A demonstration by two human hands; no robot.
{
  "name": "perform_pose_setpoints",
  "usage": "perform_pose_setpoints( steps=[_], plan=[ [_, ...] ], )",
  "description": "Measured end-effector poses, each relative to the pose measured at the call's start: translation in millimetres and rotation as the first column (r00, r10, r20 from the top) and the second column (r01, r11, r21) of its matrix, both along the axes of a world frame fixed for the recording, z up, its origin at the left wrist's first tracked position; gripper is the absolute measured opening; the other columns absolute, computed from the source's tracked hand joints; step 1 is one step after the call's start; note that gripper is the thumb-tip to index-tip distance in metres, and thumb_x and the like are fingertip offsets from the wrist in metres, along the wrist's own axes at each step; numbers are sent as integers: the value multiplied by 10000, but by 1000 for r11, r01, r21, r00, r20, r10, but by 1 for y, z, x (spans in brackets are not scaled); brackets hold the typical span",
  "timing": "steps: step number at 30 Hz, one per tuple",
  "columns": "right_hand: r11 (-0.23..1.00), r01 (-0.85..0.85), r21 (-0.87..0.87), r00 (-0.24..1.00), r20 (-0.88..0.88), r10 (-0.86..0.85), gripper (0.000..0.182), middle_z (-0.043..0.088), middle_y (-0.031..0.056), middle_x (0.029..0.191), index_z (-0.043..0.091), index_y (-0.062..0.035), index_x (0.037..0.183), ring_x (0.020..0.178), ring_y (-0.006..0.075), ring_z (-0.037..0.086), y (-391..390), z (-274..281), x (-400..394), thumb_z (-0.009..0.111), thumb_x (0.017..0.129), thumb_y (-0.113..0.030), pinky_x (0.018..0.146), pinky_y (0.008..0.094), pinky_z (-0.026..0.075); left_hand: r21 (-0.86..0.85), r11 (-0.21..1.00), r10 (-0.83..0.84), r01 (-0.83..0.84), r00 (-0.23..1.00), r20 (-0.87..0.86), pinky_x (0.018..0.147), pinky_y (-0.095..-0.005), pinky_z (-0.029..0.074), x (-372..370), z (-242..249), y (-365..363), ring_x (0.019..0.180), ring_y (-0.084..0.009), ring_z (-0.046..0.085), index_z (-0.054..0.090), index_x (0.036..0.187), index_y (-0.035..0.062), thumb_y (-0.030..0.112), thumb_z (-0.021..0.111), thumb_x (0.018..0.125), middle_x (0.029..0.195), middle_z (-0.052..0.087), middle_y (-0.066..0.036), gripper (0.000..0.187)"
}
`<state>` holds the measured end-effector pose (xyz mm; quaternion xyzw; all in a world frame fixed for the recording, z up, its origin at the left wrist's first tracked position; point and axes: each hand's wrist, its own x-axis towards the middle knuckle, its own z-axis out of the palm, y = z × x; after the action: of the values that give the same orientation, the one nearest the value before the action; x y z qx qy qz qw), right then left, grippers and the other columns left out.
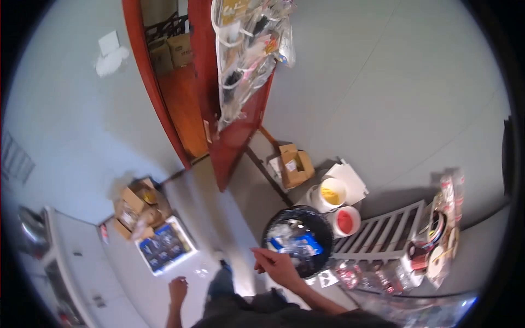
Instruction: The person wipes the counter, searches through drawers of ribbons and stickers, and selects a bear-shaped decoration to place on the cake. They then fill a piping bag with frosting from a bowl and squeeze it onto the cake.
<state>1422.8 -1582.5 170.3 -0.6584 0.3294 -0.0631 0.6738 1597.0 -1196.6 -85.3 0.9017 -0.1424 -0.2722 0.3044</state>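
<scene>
My right hand (278,265) is in front of the near left rim of a round black bin (330,240). Its fingers point left, partly stretched and a little apart, with nothing visible in them. Inside the bin lie clear plastic and a blue-and-white wrapper (309,244). Lower left, my left hand (178,288) hangs with its fingers curled, and no object shows in it. It is nearest to a white-edged box (192,246) of dark blue packs (163,251), without touching it. A small clear plastic piece (201,270) lies between that box and my legs.
Behind the bin stand white buckets with yellow (330,195) and red contents (344,221). Open cardboard boxes sit at the left (131,205) and by the wall (296,167). A grey slatted rack (383,232) is at right. The red door (240,145) stands ajar, hung with plastic bags.
</scene>
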Motion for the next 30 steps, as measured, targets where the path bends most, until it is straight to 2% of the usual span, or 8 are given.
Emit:
perform_pose_setpoints(
  steps=[5,10,14,17,21,26,28,30],
  plan=[
    [992,-113,63,994,13,112,329,721,56,893,663,-31,1352,756,94,671,-22,6,102,561,1091,-204,702,257,577,-84,946,301,-313,945,-126,714,-395,603,77,23,34,715,-295,746,755,1010,8,41,632,895,846,756,-168,171],
    [990,-35,134,999,30,31,375,728,62,885,629,-32,1396,739,96,672,-69,5,154,585,1078,-227,669,254,564,40,994,-110,104,971,212,818,-475,580,136,-42,16,902,-391,738,755,1074,55,115,657,889,1001,754,-210,218],
    [956,208,207,975,29,-218,400,737,66,942,653,-82,1365,739,122,677,-152,-6,189,603,1066,-343,661,281,562,133,936,-331,326,943,19,873,-508,559,182,20,-97,975,-440,708,743,1090,51,195,629,912,1021,754,-199,256],
    [909,334,249,909,172,-381,458,720,88,1078,567,-72,1425,790,141,676,-257,-22,225,596,1066,-354,706,295,568,66,950,-311,305,943,121,788,-452,596,206,30,-148,860,-370,749,735,1079,13,174,600,921,964,769,-193,263],
    [860,372,348,850,244,-467,521,682,96,1192,490,-48,1457,917,178,667,-439,1,274,600,1058,-364,815,324,573,-172,975,67,-139,926,-372,636,-264,580,240,22,-231,708,-172,728,725,1179,-43,129,586,945,839,765,-151,322],
    [857,352,376,831,296,-471,594,644,116,1293,484,-52,1468,1083,208,640,-683,-3,369,590,1049,-459,914,360,542,-109,820,-539,562,822,185,793,-399,580,276,-27,-370,851,-254,758,729,1242,58,252,700,944,888,769,-159,357],
    [861,348,371,839,287,-463,659,624,129,1342,471,-47,1483,1143,222,626,-772,-17,416,578,1039,-521,960,382,521,-12,938,-339,345,913,-226,820,-399,578,255,84,-497,919,-264,760,709,1282,74,291,697,963,971,774,-175,386],
    [871,318,375,851,292,-436,729,595,141,1402,459,-34,1497,1208,247,607,-841,-32,461,570,1024,-578,1008,405,500,-61,914,-406,402,898,-171,887,-389,573,241,165,-599,1004,-265,754,677,1332,69,268,675,994,1084,769,-187,392]
  ],
)
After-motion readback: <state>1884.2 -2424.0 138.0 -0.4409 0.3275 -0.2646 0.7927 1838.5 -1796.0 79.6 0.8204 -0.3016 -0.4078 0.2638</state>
